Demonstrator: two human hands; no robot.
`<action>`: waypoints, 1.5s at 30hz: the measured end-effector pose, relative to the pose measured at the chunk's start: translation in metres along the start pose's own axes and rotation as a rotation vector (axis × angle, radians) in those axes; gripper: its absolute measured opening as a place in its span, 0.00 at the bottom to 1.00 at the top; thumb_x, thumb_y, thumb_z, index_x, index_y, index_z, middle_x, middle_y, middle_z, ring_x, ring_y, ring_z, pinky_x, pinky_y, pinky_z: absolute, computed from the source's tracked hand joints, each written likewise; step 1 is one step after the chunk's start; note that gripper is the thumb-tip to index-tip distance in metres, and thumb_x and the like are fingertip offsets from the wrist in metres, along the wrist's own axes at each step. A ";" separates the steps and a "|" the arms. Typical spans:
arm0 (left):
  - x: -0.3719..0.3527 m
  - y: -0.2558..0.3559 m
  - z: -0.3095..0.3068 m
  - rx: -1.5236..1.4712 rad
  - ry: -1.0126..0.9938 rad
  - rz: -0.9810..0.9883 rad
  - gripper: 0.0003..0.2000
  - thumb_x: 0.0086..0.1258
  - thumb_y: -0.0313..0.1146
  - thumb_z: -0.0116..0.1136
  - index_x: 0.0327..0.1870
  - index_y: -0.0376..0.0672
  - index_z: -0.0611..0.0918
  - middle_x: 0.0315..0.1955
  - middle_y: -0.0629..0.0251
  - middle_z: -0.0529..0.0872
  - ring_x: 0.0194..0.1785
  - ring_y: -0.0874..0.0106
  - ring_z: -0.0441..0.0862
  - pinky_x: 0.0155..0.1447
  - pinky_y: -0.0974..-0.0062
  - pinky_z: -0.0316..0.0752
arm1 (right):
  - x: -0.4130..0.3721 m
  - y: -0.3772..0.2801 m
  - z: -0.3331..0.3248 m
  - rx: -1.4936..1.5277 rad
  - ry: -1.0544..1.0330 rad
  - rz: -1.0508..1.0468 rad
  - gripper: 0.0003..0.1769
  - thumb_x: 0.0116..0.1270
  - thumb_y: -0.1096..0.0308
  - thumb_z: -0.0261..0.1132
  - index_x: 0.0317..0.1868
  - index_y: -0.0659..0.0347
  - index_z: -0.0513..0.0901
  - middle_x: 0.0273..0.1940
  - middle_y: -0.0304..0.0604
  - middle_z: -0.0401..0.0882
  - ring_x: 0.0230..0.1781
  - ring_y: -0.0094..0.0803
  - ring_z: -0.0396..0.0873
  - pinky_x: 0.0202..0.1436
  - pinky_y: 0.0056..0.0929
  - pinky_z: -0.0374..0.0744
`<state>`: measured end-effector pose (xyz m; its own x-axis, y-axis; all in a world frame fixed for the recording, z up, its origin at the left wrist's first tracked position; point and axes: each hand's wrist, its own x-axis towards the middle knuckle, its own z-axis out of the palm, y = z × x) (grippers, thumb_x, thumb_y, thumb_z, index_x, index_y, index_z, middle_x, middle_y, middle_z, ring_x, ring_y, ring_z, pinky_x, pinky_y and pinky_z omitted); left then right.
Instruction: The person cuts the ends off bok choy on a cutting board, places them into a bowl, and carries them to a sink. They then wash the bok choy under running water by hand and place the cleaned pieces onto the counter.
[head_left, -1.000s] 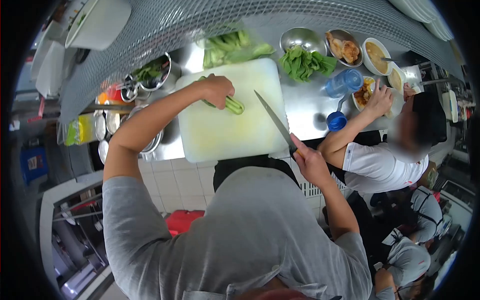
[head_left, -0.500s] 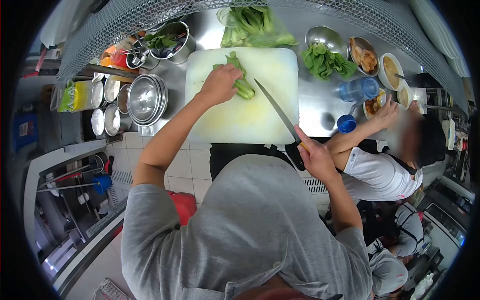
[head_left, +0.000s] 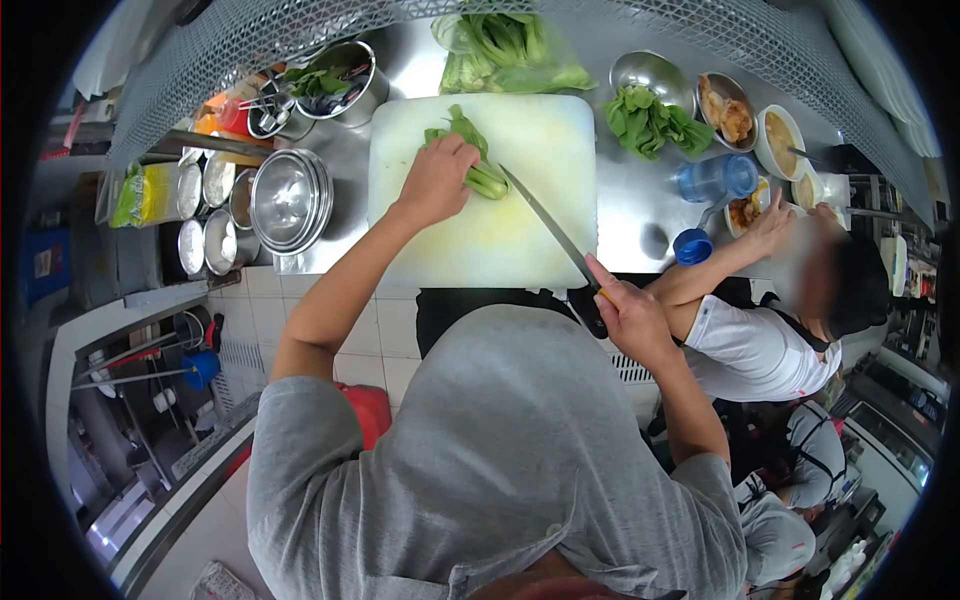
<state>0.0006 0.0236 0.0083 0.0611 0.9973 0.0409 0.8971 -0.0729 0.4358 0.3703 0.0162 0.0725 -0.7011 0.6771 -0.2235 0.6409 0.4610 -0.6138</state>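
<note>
A head of bok choy (head_left: pixel 486 180) lies on the white cutting board (head_left: pixel 420 250), its pale base toward the lower right. My left hand (head_left: pixel 437 182) is closed over the stalks and partly hides them. In my right hand (head_left: pixel 635 318) is a long kitchen knife (head_left: pixel 545 221), gripped by its handle near the board's lower right corner. The blade slants up and left across the board, with its tip close beside the bok choy's base. Small green bits lie on the board to the left of the bok choy.
A bag of greens (head_left: pixel 510 60) lies behind the board. Stacked steel bowls (head_left: pixel 290 203) and a steel pot (head_left: pixel 375 90) stand left. To the right are leafy greens (head_left: pixel 650 125), a blue-tinted bottle (head_left: pixel 715 180) and bowls of food (head_left: pixel 782 140). A co-worker's arm (head_left: pixel 715 265) reaches in from the right.
My left hand has shifted slightly down on the bok choy, covering more of its stalks. The knife tip has moved a little left and up.
</note>
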 end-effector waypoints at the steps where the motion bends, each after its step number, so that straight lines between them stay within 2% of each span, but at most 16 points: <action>1: 0.000 0.013 -0.007 0.064 0.043 0.025 0.19 0.54 0.22 0.65 0.50 0.44 0.81 0.51 0.57 0.79 0.59 0.54 0.75 0.62 0.55 0.71 | 0.000 0.005 0.003 -0.002 0.042 0.001 0.37 0.71 0.71 0.61 0.78 0.39 0.63 0.30 0.52 0.79 0.30 0.52 0.80 0.37 0.50 0.80; 5: 0.017 0.010 0.001 0.481 -0.029 0.214 0.27 0.56 0.24 0.63 0.62 0.46 0.78 0.64 0.57 0.74 0.70 0.55 0.67 0.70 0.52 0.64 | 0.000 0.017 0.009 -0.214 0.123 0.056 0.35 0.72 0.68 0.61 0.78 0.41 0.64 0.31 0.50 0.79 0.29 0.49 0.81 0.35 0.49 0.81; 8: 0.042 0.013 -0.018 0.352 -0.106 0.212 0.24 0.58 0.29 0.64 0.59 0.46 0.81 0.62 0.57 0.78 0.70 0.54 0.70 0.70 0.55 0.66 | 0.002 0.022 0.016 -0.350 0.088 0.083 0.34 0.70 0.68 0.61 0.76 0.45 0.67 0.31 0.49 0.79 0.28 0.46 0.82 0.31 0.45 0.82; 10: 0.085 0.004 -0.044 0.112 -0.128 0.132 0.21 0.59 0.32 0.64 0.56 0.46 0.84 0.56 0.56 0.83 0.63 0.54 0.78 0.66 0.57 0.72 | 0.002 0.030 0.026 -0.350 0.135 0.014 0.33 0.69 0.69 0.61 0.75 0.48 0.69 0.31 0.48 0.78 0.28 0.44 0.82 0.29 0.43 0.82; 11: 0.107 -0.012 -0.043 0.168 0.092 0.282 0.15 0.62 0.33 0.61 0.50 0.46 0.85 0.49 0.53 0.86 0.55 0.52 0.82 0.59 0.56 0.77 | 0.002 0.033 0.030 -0.351 0.156 -0.024 0.32 0.68 0.69 0.61 0.74 0.49 0.70 0.30 0.48 0.78 0.27 0.43 0.83 0.28 0.42 0.82; 12: 0.138 -0.005 -0.059 0.160 0.001 0.118 0.14 0.62 0.31 0.64 0.49 0.45 0.84 0.47 0.55 0.86 0.51 0.53 0.83 0.55 0.58 0.77 | 0.002 0.034 0.034 -0.325 0.158 -0.013 0.33 0.68 0.69 0.63 0.74 0.48 0.70 0.31 0.48 0.78 0.28 0.44 0.82 0.29 0.42 0.82; 13: 0.160 -0.015 -0.059 0.122 0.104 0.216 0.11 0.66 0.31 0.60 0.48 0.45 0.83 0.44 0.57 0.86 0.49 0.56 0.84 0.53 0.58 0.77 | 0.002 0.034 0.037 -0.299 0.161 -0.003 0.34 0.67 0.68 0.65 0.74 0.46 0.70 0.32 0.47 0.78 0.28 0.44 0.82 0.30 0.42 0.82; 16: 0.226 -0.021 -0.036 0.198 0.145 0.133 0.11 0.69 0.32 0.55 0.50 0.45 0.83 0.43 0.56 0.86 0.48 0.56 0.84 0.52 0.59 0.77 | 0.001 0.030 0.037 -0.237 0.182 0.021 0.33 0.66 0.69 0.67 0.73 0.47 0.72 0.32 0.47 0.78 0.28 0.45 0.82 0.31 0.42 0.82; 17: 0.243 -0.019 -0.028 0.381 0.041 0.110 0.12 0.71 0.30 0.49 0.51 0.44 0.82 0.46 0.55 0.86 0.50 0.56 0.84 0.52 0.59 0.78 | 0.000 0.030 0.037 -0.219 0.194 0.021 0.33 0.66 0.69 0.67 0.72 0.48 0.73 0.32 0.47 0.78 0.28 0.45 0.82 0.31 0.42 0.82; 19: 0.272 -0.061 0.021 0.465 0.069 0.226 0.13 0.71 0.28 0.48 0.52 0.43 0.81 0.49 0.55 0.85 0.52 0.56 0.84 0.53 0.58 0.78 | -0.002 0.029 0.034 -0.209 0.205 0.012 0.32 0.66 0.68 0.66 0.72 0.51 0.73 0.32 0.48 0.78 0.28 0.44 0.83 0.30 0.40 0.83; 22: 0.290 -0.076 0.056 0.572 0.230 0.289 0.14 0.71 0.28 0.47 0.53 0.42 0.81 0.53 0.56 0.84 0.56 0.58 0.84 0.53 0.55 0.79 | -0.008 0.025 0.031 -0.197 0.202 0.065 0.32 0.65 0.68 0.67 0.71 0.52 0.74 0.32 0.47 0.78 0.28 0.45 0.83 0.30 0.41 0.83; 23: 0.294 -0.079 0.067 0.679 0.371 0.303 0.14 0.71 0.29 0.47 0.53 0.43 0.81 0.53 0.56 0.84 0.56 0.58 0.83 0.53 0.55 0.79 | -0.010 0.028 0.034 -0.204 0.209 0.076 0.32 0.65 0.68 0.67 0.71 0.52 0.74 0.32 0.47 0.78 0.28 0.45 0.83 0.30 0.41 0.83; 26: 0.305 -0.086 0.059 0.679 0.075 0.237 0.13 0.73 0.32 0.47 0.54 0.45 0.81 0.53 0.57 0.84 0.55 0.59 0.84 0.54 0.56 0.79 | -0.016 0.032 0.042 -0.143 0.240 0.085 0.32 0.65 0.67 0.68 0.71 0.51 0.74 0.32 0.47 0.77 0.28 0.45 0.83 0.30 0.41 0.83; 29: 0.296 -0.086 0.028 0.592 -0.083 0.177 0.14 0.73 0.33 0.48 0.55 0.46 0.80 0.53 0.57 0.84 0.56 0.60 0.83 0.55 0.57 0.78 | -0.019 0.033 0.042 -0.122 0.240 0.101 0.32 0.66 0.67 0.68 0.71 0.51 0.73 0.31 0.46 0.77 0.27 0.45 0.82 0.30 0.40 0.83; 38: 0.221 -0.044 -0.092 0.265 -0.169 0.072 0.16 0.72 0.36 0.52 0.59 0.47 0.78 0.56 0.57 0.83 0.58 0.63 0.81 0.58 0.60 0.76 | -0.021 0.028 0.020 0.044 0.187 0.063 0.31 0.69 0.66 0.65 0.72 0.45 0.73 0.32 0.47 0.79 0.29 0.47 0.81 0.32 0.44 0.82; 45: 0.159 -0.005 -0.152 0.194 -0.221 0.013 0.19 0.71 0.38 0.55 0.62 0.48 0.77 0.57 0.57 0.82 0.60 0.66 0.79 0.60 0.63 0.74 | 0.013 0.024 0.023 0.104 -0.075 -0.099 0.32 0.70 0.67 0.64 0.74 0.42 0.70 0.35 0.51 0.80 0.32 0.52 0.81 0.37 0.48 0.81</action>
<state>-0.0601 0.1806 0.1491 0.1481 0.9759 -0.1604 0.9612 -0.1039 0.2554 0.3698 0.0230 0.0373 -0.7834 0.5845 -0.2114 0.5342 0.4593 -0.7097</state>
